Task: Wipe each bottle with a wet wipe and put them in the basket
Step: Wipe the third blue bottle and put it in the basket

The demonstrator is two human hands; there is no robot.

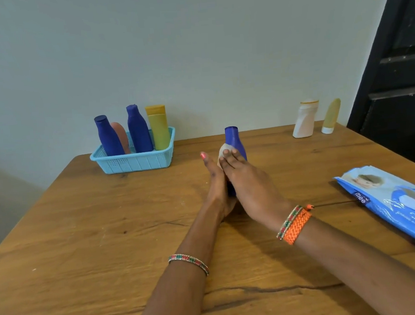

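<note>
Wooden table (82, 217): blue bottle (235, 140) between left hand (217, 181), right hand (249, 186).

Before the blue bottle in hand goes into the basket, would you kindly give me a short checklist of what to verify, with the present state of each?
1. Blue bottle held: ok, the left hand and the right hand hold it between them.
2. Wet wipe on the bottle: ok, the right hand's fingers press it to the bottle.
3. Whole bottle wiped: cannot tell, the hands hide its lower part.
4. Room in the basket: cannot tell; four bottles stand in it.
5. Bottles left to do: not ok, the white bottle and the yellow tube stand on the table.
</note>
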